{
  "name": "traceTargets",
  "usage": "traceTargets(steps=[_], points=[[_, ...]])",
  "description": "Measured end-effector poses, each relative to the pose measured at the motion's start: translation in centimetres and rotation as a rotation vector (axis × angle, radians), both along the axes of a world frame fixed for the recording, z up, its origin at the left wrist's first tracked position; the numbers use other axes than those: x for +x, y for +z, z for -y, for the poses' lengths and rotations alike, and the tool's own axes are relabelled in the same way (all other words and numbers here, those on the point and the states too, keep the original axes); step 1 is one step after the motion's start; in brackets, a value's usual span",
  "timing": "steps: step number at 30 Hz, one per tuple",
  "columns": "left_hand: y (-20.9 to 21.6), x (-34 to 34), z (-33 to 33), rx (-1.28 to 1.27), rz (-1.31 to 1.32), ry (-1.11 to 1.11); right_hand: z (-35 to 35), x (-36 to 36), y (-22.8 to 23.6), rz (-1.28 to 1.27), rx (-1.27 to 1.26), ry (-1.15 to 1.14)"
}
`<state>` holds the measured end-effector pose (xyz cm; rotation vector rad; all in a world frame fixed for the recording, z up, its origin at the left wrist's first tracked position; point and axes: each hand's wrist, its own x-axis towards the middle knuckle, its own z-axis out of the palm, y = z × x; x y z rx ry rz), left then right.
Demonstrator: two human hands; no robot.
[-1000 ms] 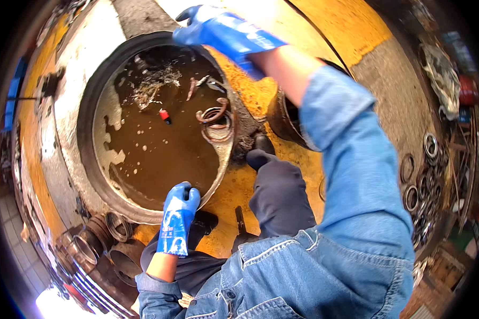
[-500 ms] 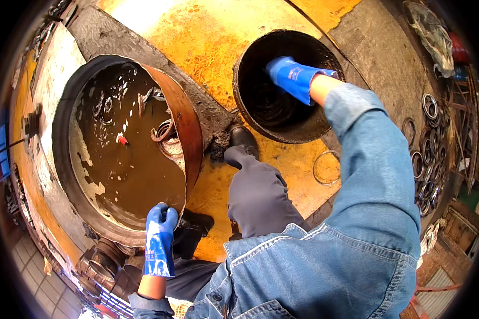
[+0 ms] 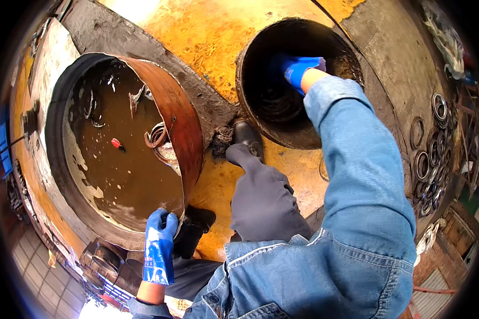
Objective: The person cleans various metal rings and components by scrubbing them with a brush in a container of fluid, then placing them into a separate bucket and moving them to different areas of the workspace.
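Observation:
A wide cut-down metal drum [image 3: 183,119] stands on my left, holding murky brown liquid. Blue-gloved, my left hand [image 3: 160,226] is closed over its near rim. Rusty metal rings [image 3: 157,136] poke out of the liquid by the right wall, and a small red-tipped thing [image 3: 116,143] floats near the middle. Ahead to the right is a round, black-walled tub [image 3: 245,101] with dark greasy matter at the bottom. My right hand [image 3: 298,69], in a blue glove too, reaches deep inside it. Shadow hides its fingers and anything they may touch.
Many metal rings [image 3: 434,159] lie in a cluster at far right; a single ring [image 3: 323,169] lies partly behind my right arm. Rusty cylindrical parts [image 3: 107,259] sit below the drum. My shoe [image 3: 247,139] is between the two containers, on a yellow floor plate [image 3: 213,42].
My right hand has gone deeper into the black tub, its fingers passing into shadow. My left hand stays on the drum's rim. The view has shifted slightly.

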<state>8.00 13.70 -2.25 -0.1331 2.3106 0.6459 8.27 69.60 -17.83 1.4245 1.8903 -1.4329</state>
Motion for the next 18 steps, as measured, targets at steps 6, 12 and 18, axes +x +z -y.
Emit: traceTargets(steps=[6, 12, 18], points=[[-0.8, -0.3, 1.4, -0.006, 0.032, -0.054, -2.6, -4.3, 6.8, 0.399, 0.64, 1.308], [-0.4, -0.8, 0.5, -0.017, -0.008, -0.108, 2.1, -3.1, 26.1, -0.475, 0.211, 0.66], [0.8, -0.3, 0.0, 0.026, -0.084, -0.038, 16.0, -10.0, 26.1, -0.768, 0.093, 0.789]])
